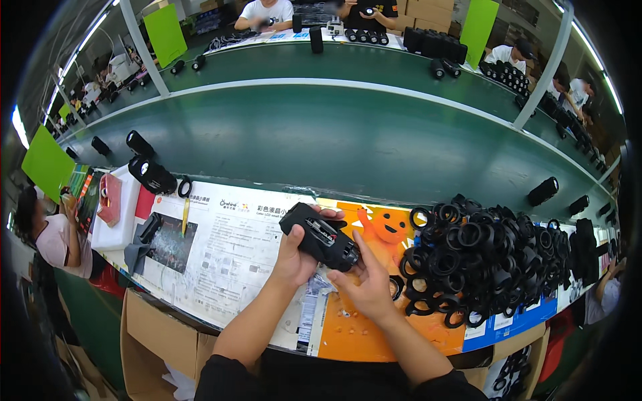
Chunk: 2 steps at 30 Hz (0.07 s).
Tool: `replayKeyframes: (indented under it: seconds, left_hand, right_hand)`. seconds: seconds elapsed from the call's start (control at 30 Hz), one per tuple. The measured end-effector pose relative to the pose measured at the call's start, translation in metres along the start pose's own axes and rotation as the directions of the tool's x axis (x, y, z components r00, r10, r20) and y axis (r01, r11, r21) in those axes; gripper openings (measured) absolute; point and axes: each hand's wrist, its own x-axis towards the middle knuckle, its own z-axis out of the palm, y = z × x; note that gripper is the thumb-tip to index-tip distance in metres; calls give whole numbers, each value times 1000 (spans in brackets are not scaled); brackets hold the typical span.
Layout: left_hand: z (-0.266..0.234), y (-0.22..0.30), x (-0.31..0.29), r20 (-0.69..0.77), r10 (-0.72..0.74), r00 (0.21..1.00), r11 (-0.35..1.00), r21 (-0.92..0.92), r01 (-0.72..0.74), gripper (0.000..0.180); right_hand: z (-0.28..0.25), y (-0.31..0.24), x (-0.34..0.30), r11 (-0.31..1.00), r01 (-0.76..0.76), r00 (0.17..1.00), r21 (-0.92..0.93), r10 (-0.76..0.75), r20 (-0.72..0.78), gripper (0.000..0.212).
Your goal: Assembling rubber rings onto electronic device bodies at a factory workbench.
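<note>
A black cylindrical device (318, 235), like a portable speaker body, is held tilted above the printed sheets. An opening in its side shows silvery and reddish parts inside. My left hand (295, 259) is closed round its upper left end, thumb on the near side and fingertips showing beyond it. At the lower right end, my right hand (369, 286) grips the rim with its fingers behind and the thumb stretched along the near side. Just right of that hand lies a large heap of black plastic rings (471, 257).
Beyond the worktable runs a green conveyor belt (321, 137) carrying black cylinders (543, 191). On the left are a white foam tray (119, 230), a yellow-handled tool (185, 215) and a grey cloth (137, 254). An open cardboard box (157, 321) stands below the table edge. Other people work across the belt.
</note>
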Motion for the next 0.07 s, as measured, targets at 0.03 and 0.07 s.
replayKeyframes:
  seconds: [0.03, 0.07]
  left_hand:
    - [-1, 0, -1, 11, -1, 1000, 999, 46, 0, 82]
    - [0, 2, -2, 26, -4, 1000, 996, 93, 1, 83]
  right_hand:
    - [2, 3, -1, 998, -42, 999, 46, 43, -16, 99]
    - [2, 5, -1, 992, -85, 996, 94, 86, -12, 101]
